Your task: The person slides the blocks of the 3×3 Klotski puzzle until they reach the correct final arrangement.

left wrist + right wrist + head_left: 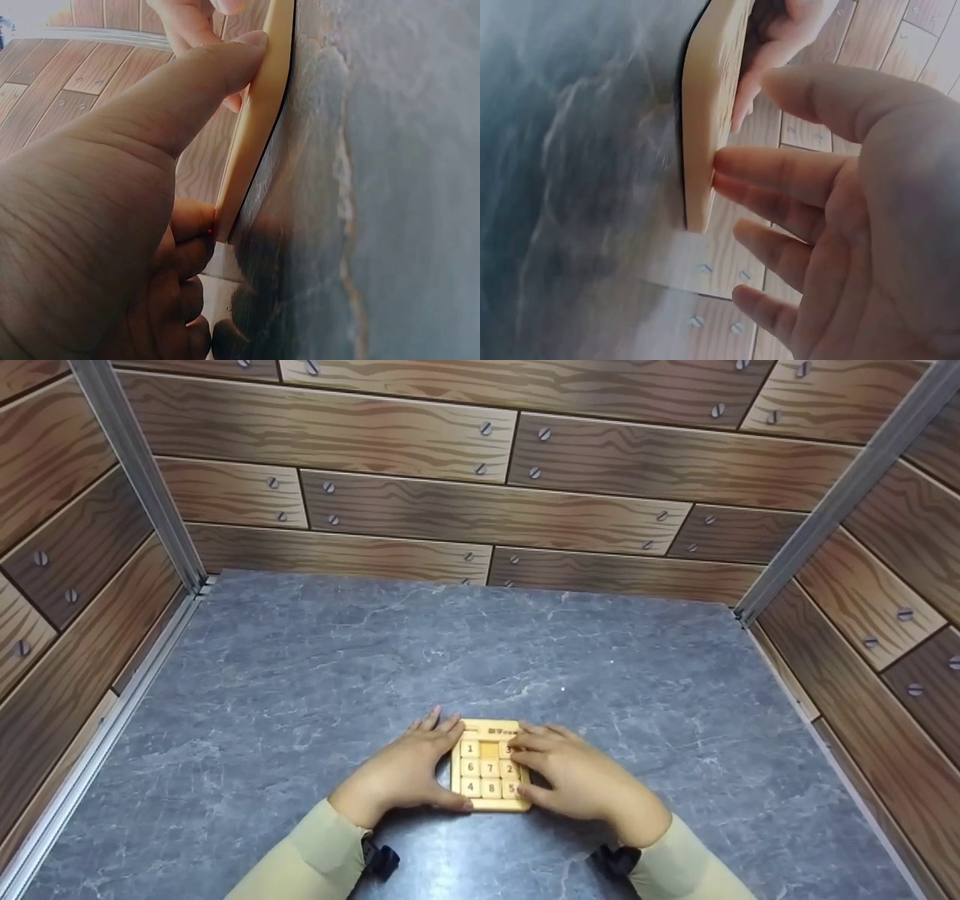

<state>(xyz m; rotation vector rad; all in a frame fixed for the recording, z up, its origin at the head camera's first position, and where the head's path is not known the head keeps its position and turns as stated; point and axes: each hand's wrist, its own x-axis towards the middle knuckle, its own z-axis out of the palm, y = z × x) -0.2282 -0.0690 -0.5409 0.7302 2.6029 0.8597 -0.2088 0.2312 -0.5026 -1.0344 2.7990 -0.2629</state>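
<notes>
So, head view first: we've got one number puzzle (490, 778) lying flat on the table (420, 660), right between the two hands. We count eight tiles (470, 767) in it plus one gap (489, 749), top row between the 1 and the 3. The left hand (405, 776) grips the puzzle's left side, thumb at the near corner, index finger at the far one. The right hand (574, 771) lies along its right side, fingers fairly straight. Two sleeves (319, 851) and two black wrist clips (384, 862) show on the puzzle's near side.

We'd guess it's light and stiff, probably wood, a bit slick on top and not really fragile. Best hold is the frame's side edges, tiles nudged with one fingertip.

Left wrist view: we see the thumb pressed to the puzzle's edge, the index finger at its far end, the others bent.

Right wrist view: two fingertips touch the puzzle, two more sit beyond it; whether the thumb touches, we can't tell.
</notes>
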